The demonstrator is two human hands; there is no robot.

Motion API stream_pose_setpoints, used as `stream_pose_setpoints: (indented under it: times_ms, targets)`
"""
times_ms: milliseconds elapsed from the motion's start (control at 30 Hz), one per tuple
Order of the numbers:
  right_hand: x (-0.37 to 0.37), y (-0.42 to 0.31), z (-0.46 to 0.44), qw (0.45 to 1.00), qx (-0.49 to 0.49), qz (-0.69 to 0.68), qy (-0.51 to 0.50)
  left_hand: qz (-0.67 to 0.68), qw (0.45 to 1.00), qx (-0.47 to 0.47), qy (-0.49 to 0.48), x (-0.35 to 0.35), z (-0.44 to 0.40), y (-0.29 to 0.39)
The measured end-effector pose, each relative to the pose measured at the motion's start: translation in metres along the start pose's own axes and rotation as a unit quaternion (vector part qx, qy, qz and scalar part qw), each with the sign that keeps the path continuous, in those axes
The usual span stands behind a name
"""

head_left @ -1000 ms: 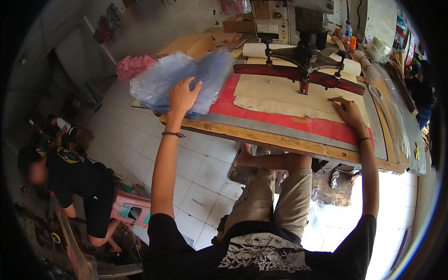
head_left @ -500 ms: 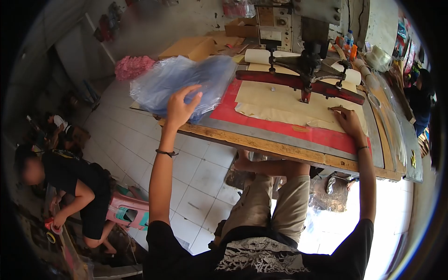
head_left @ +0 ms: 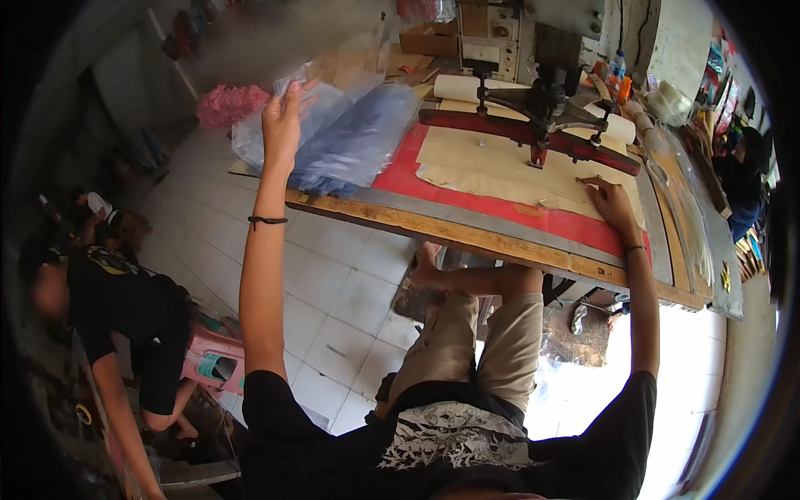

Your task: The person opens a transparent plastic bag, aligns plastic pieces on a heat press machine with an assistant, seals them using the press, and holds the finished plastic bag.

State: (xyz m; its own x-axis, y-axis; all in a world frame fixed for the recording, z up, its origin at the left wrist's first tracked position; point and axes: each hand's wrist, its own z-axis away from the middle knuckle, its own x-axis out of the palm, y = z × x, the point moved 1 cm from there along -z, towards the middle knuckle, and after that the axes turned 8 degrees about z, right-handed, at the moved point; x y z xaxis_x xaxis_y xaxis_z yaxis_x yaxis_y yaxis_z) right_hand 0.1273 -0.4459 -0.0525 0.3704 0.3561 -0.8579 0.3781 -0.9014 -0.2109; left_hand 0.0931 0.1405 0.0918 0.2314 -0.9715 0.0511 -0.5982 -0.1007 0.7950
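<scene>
A clear plastic sheet [head_left: 350, 71] is lifted at its left edge by my left hand [head_left: 284, 125], whose thumb and fingers close on it. Below it lies a pile of bluish clear plastic [head_left: 358, 137] at the table's left edge. My right hand [head_left: 611, 200] rests at the right side of the tan sheet [head_left: 492, 162], its fingers closed around a small dark piece. Under the tan sheet is a red sheet [head_left: 492, 215]. The red bar of a press [head_left: 533, 142] stands over the tan sheet.
Pink crumpled material [head_left: 231, 107] lies left of the plastic. A cardboard box [head_left: 429, 40] and a paper roll [head_left: 467, 88] are at the back. Long clear strips [head_left: 683, 208] lie at the right. A co-worker [head_left: 125, 308] sits lower left by a pink stool [head_left: 212, 358]; other people are farther off.
My left hand has moved up and left from above the pile, and now raises a clear sheet. My right hand stays by the tan sheet. The co-worker's arm has reached down.
</scene>
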Motion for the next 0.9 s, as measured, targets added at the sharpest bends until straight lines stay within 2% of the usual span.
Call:
stream_pose_setpoints:
  times_ms: [33, 100, 167, 233, 267, 333, 400, 433, 500, 567, 633, 700, 733, 833, 900]
  targets:
    - [-0.001, -0.001, -0.001, 1.000, 0.000, 0.001, 0.005, 0.010, 0.998, 0.057, 0.022, 0.002, -0.001, 0.009]
    - [-0.003, -0.005, 0.001, 1.000, 0.002, 0.003, 0.017, 0.009, 0.990, 0.143, 0.000, 0.008, 0.001, 0.034]
    - [-0.010, -0.018, 0.000, 1.000, 0.017, 0.014, 0.021, 0.038, 0.980, 0.193, -0.032, 0.017, 0.007, 0.060]
    - [-0.014, -0.033, 0.004, 0.999, 0.028, 0.038, 0.019, 0.105, 0.974, 0.196, -0.043, 0.032, 0.020, 0.085]
    - [-0.004, -0.034, 0.004, 0.998, -0.007, 0.024, 0.056, 0.139, 0.968, 0.203, -0.049, 0.034, 0.021, 0.094]
    - [-0.013, -0.078, 0.007, 0.995, -0.063, -0.024, 0.068, 0.193, 0.961, 0.190, -0.056, 0.032, 0.022, 0.100]
    - [-0.027, -0.128, 0.011, 0.977, -0.050, -0.203, 0.052, 0.236, 0.955, 0.167, -0.059, 0.037, 0.023, 0.101]
    - [-0.034, -0.152, 0.009, 0.955, -0.078, -0.273, 0.091, 0.248, 0.955, 0.157, -0.055, 0.043, 0.023, 0.099]
    - [-0.023, -0.155, 0.012, 0.915, -0.001, -0.397, 0.076, 0.267, 0.953, 0.134, -0.047, 0.057, 0.025, 0.094]
    - [-0.049, -0.188, 0.002, 0.872, -0.087, -0.473, 0.089, 0.261, 0.961, 0.062, -0.063, 0.065, 0.035, 0.092]
    - [-0.057, -0.196, 0.001, 0.823, -0.104, -0.553, 0.078, 0.264, 0.962, -0.001, -0.066, 0.069, 0.044, 0.089]
    - [-0.044, -0.191, 0.012, 0.769, -0.044, -0.636, 0.041, 0.276, 0.958, -0.062, -0.055, 0.071, 0.054, 0.079]
    - [-0.038, -0.190, 0.016, 0.747, -0.035, -0.658, 0.092, 0.285, 0.955, -0.060, -0.052, 0.072, 0.061, 0.075]
    - [-0.037, -0.186, 0.027, 0.758, 0.057, -0.632, 0.148, 0.305, 0.950, -0.068, 0.003, 0.070, 0.073, 0.052]
    - [-0.033, -0.193, 0.026, 0.786, 0.106, -0.577, 0.197, 0.310, 0.948, -0.070, 0.003, 0.070, 0.079, 0.036]
